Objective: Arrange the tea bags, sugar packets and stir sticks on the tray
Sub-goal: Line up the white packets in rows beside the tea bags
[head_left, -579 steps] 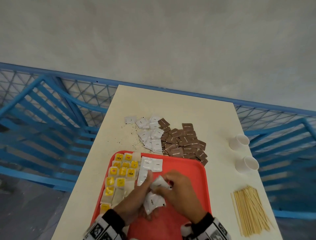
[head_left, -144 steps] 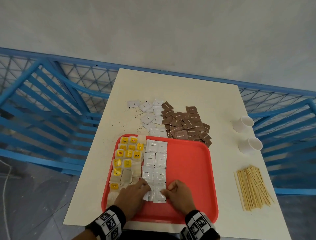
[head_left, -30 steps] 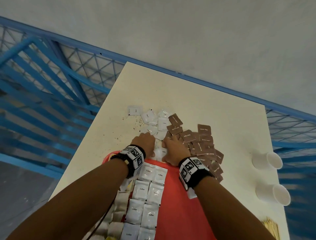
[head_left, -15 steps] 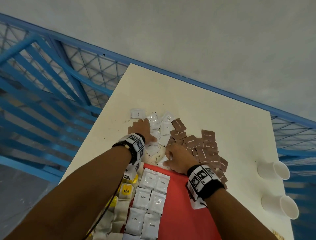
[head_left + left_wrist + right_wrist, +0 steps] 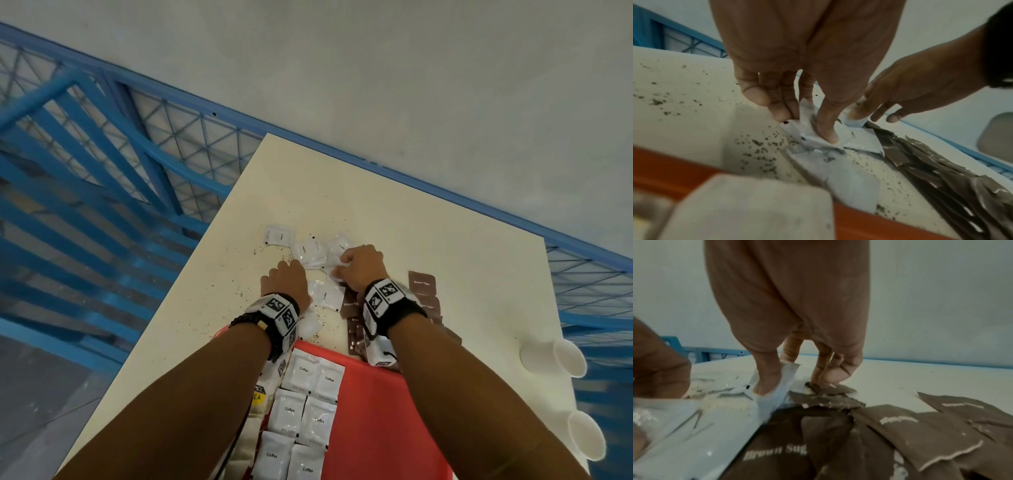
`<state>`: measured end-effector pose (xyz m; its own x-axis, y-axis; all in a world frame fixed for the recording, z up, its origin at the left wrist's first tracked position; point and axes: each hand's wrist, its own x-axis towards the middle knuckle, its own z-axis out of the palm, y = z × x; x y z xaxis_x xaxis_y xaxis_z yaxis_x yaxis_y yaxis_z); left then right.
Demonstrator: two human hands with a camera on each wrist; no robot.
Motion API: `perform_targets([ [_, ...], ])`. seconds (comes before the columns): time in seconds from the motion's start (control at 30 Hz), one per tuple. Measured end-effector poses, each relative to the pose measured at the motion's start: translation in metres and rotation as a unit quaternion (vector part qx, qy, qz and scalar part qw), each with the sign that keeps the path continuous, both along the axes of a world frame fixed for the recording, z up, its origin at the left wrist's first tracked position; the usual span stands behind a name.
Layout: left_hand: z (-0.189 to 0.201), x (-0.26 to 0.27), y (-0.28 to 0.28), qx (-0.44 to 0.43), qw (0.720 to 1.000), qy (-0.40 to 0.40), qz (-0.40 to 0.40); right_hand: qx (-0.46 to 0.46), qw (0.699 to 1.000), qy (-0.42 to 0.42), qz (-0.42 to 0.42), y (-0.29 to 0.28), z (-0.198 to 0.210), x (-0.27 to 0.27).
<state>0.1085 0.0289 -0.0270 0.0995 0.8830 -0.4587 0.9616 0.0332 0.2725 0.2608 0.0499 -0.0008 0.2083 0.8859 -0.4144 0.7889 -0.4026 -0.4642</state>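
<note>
Past the red tray's (image 5: 376, 418) far edge lies a loose pile of white packets (image 5: 308, 250) marked Coffee. My left hand (image 5: 284, 275) pinches one white packet (image 5: 807, 131) between thumb and fingers (image 5: 781, 113). My right hand (image 5: 346, 267) pinches another white packet (image 5: 777, 391) under its thumb, and its other fingers (image 5: 824, 378) touch a brown sugar packet (image 5: 828, 389). Brown sugar packets (image 5: 421, 284) lie heaped on the right. On the tray are two columns of white packets (image 5: 308, 411) and, to their left, tea bags (image 5: 258, 397). No stir sticks are in view.
Two white paper cups (image 5: 561, 356) (image 5: 585, 442) lie on their sides near the table's right edge. Dark crumbs (image 5: 246, 291) are scattered on the cream table (image 5: 376, 212). Blue metal railings (image 5: 102, 171) stand on the left and behind the table.
My right hand has moved from the tray's far edge out to the white packets and taken hold of one. The left hand has stayed at the white pile, gripping a packet.
</note>
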Motion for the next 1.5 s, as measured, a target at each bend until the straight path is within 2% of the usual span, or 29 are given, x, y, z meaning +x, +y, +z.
perform_targets([
  [0.07, 0.000, 0.003, -0.003, -0.013, 1.000, -0.020, 0.012, -0.014, 0.999, -0.043, 0.020, 0.004, -0.007, -0.006],
  [0.17, 0.003, 0.004, -0.002, -0.042, 0.998, -0.042, 0.033, -0.018, 0.999, -0.036, 0.008, 0.003, -0.011, -0.011],
  [0.33, 0.007, -0.002, 0.004, -0.080, 0.992, -0.072, 0.060, 0.030, 0.997, 0.044, -0.062, -0.011, 0.000, 0.010],
  [0.47, 0.015, -0.016, 0.012, -0.138, 0.977, -0.135, 0.085, 0.030, 0.972, 0.166, -0.166, -0.035, 0.023, 0.030],
  [0.57, 0.024, -0.031, 0.017, -0.156, 0.951, -0.232, 0.135, -0.026, 0.938, 0.289, -0.190, -0.053, 0.032, 0.036],
  [0.63, 0.029, -0.041, 0.020, -0.177, 0.900, -0.332, 0.220, -0.076, 0.926, 0.339, -0.150, -0.065, 0.041, 0.028],
  [0.67, 0.033, -0.045, 0.020, -0.182, 0.876, -0.367, 0.255, -0.094, 0.938, 0.317, -0.106, -0.068, 0.045, 0.019],
  [0.73, 0.039, -0.053, 0.020, -0.182, 0.849, -0.405, 0.286, -0.107, 0.975, 0.195, 0.005, -0.069, 0.043, 0.000],
  [0.77, 0.042, -0.055, 0.020, -0.188, 0.834, -0.429, 0.292, -0.112, 0.983, 0.134, 0.049, -0.069, 0.038, -0.011],
  [0.87, 0.053, -0.060, 0.013, -0.208, 0.789, -0.499, 0.292, -0.105, 0.986, 0.028, 0.126, -0.077, 0.017, -0.042],
  [0.97, 0.061, -0.065, 0.005, -0.218, 0.761, -0.544, 0.278, -0.063, 0.987, -0.038, 0.143, -0.080, -0.008, -0.057],
  [1.17, 0.068, -0.079, -0.007, -0.206, 0.726, -0.589, 0.287, -0.050, 0.988, -0.035, 0.145, -0.079, -0.013, -0.053],
  [1.33, 0.069, -0.086, -0.016, -0.218, 0.739, -0.571, 0.285, -0.058, 0.982, -0.072, 0.164, -0.080, -0.008, -0.038],
  [1.43, 0.064, -0.089, -0.019, -0.220, 0.741, -0.562, 0.296, -0.046, 0.990, -0.025, 0.129, -0.080, -0.003, -0.033],
  [1.5, 0.063, -0.089, -0.021, -0.225, 0.735, -0.559, 0.309, -0.037, 0.995, 0.036, 0.080, -0.077, 0.006, -0.031],
])
